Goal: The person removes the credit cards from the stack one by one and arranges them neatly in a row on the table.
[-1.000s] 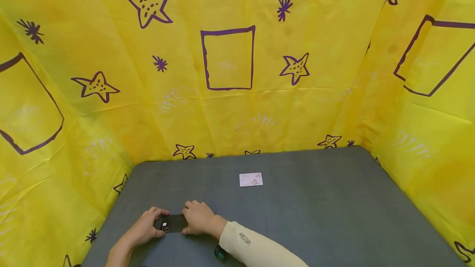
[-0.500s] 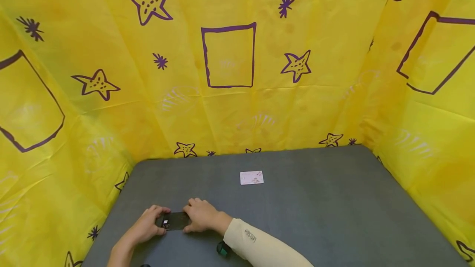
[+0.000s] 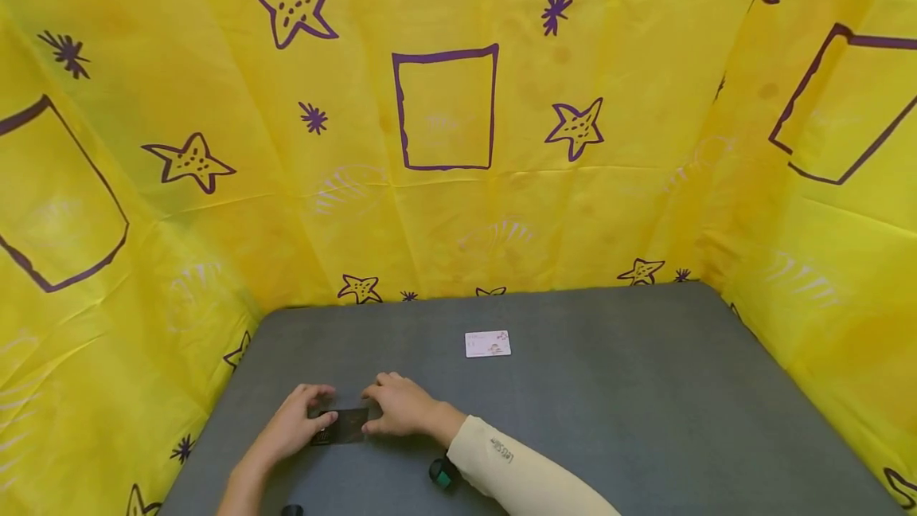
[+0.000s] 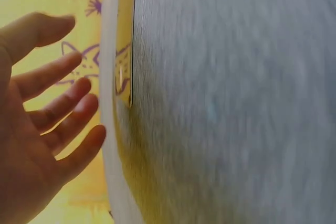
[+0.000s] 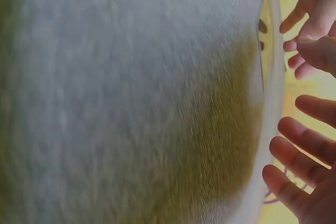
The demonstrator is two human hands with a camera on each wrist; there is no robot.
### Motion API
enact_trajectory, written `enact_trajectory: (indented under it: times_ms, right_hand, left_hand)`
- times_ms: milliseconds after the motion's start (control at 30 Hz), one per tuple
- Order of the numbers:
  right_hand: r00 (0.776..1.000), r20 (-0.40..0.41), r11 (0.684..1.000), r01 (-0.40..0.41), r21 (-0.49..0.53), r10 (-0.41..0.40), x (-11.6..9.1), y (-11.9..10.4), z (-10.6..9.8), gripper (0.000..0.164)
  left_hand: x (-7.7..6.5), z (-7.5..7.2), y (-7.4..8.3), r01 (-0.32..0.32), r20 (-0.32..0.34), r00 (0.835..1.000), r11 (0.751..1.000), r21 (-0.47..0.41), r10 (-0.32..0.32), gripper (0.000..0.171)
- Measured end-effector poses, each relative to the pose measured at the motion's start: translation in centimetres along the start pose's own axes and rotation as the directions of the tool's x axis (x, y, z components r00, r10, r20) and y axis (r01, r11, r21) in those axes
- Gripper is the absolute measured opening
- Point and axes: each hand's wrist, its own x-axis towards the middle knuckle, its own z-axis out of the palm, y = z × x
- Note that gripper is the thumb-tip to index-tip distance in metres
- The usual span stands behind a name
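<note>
A black card [image 3: 350,426] lies on the grey table in the head view, its left part covered by my left thumb. In the left wrist view the card [image 4: 124,51] shows nearly edge-on, with a glossy face reflecting the yellow cloth. My left hand [image 3: 292,424] hovers at the card's left end, fingers [image 4: 58,114] spread and lightly bent, holding nothing. At the right end is my right hand [image 3: 403,407], thumb and fingers [image 5: 299,150] parted, also holding nothing. Farther back lies a white card [image 3: 488,344] with a small printed picture.
The grey table [image 3: 609,396] is enclosed at the back and sides by yellow cloth [image 3: 444,237] with purple stars and outlines. A dark wrist device [image 3: 442,473] hangs beneath the right forearm, beside a cream sleeve [image 3: 523,464].
Both hands have let go of the black card, their fingers parting and lifting. The right hand has shifted slightly right. The white card has stayed put; the head view has shifted a little.
</note>
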Motion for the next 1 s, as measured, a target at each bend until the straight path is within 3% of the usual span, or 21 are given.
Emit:
enact_trajectory:
  times_ms: [167,367,600,1000]
  right_hand:
    - [1.0,-0.013,1.0,-0.006,0.004,0.006,-0.3,1.0,-0.6,0.046]
    - [1.0,-0.022,0.997,-0.019,0.072,0.021,-1.1,2.4,-1.3,0.044]
    - [0.998,-0.05,0.993,-0.034,0.109,0.04,-2.1,3.8,-2.3,0.042]
    - [0.99,-0.085,0.98,-0.093,0.176,0.109,-3.8,6.4,-3.3,0.042]
  left_hand:
    - [0.7,0.8,1.1,-0.027,-0.088,0.996,1.0,0.0,0.027,0.034]
    - [1.3,1.8,2.4,-0.063,-0.177,0.983,0.996,-0.062,0.051,0.031]
    - [1.9,2.9,4.1,-0.086,-0.208,0.976,0.993,-0.075,0.069,0.031]
    - [2.9,4.6,7.2,-0.052,-0.253,0.967,0.995,-0.091,0.027,0.032]
